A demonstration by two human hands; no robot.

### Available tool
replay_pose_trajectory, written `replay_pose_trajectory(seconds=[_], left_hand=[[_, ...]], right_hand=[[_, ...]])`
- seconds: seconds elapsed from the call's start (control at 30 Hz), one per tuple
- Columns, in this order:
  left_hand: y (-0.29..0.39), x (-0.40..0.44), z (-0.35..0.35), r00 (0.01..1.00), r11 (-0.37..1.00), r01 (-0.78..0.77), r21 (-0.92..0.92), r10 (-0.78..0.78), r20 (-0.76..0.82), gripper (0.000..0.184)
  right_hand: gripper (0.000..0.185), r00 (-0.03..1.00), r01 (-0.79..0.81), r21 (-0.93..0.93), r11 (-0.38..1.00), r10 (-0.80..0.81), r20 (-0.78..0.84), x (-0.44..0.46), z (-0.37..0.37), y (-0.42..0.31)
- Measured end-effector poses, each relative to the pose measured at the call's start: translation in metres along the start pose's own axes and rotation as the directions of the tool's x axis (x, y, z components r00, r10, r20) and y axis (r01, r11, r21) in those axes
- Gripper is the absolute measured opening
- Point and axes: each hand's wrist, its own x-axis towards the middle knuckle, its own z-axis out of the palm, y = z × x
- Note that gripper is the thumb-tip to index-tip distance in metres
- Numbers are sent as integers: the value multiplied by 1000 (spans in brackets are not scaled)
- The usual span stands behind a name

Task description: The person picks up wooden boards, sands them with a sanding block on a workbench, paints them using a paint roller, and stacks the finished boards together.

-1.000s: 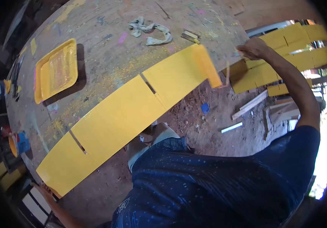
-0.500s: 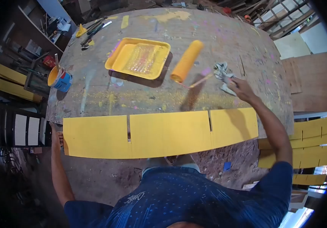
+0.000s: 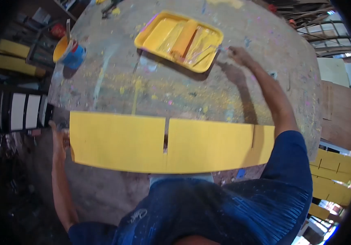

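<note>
A long yellow-painted board [image 3: 118,141] with slots cut into its upper edge lies along the table's near edge and sticks out over it. My left hand [image 3: 60,139] is closed on the board's left end, thumb raised, some fingers hidden behind it. In my right hand [image 3: 241,56], stretched far over the table, is the handle of a paint roller. The orange-yellow roller sleeve [image 3: 185,38] rests in a yellow paint tray [image 3: 145,43] holding wet yellow paint. My right forearm casts a shadow over the table and board.
A blue paint can [image 3: 74,57] with yellow paint and a stick stands at the left of the paint-stained table [image 3: 114,90]. More yellow boards [image 3: 332,165] are stacked low on the right, others [image 3: 14,49] at the left. A dark slatted item [image 3: 18,110] is beside my left hand.
The roller went from above the table into the tray, carried left and away by my right hand. The board appears shifted right in view as the camera moved. My left hand stays at its end.
</note>
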Motion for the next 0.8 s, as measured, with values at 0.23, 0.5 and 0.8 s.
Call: replay_pose_trajectory(seconds=[0.23,0.5,0.8], left_hand=[[23,-15,0,1000,999,-6,37,6,1,103],[82,-75,-40,972,977,-174,-121,189,137,97],[174,-259,-100,793,791,-609,51,609,15,87]], right_hand=[[50,991,35,-197,980,-9,132,-8,-54,-62],[29,891,299,98,949,-241,-386,-142,-139,-240],[18,527,482,-365,796,-597,-605,-413,-217,-454]])
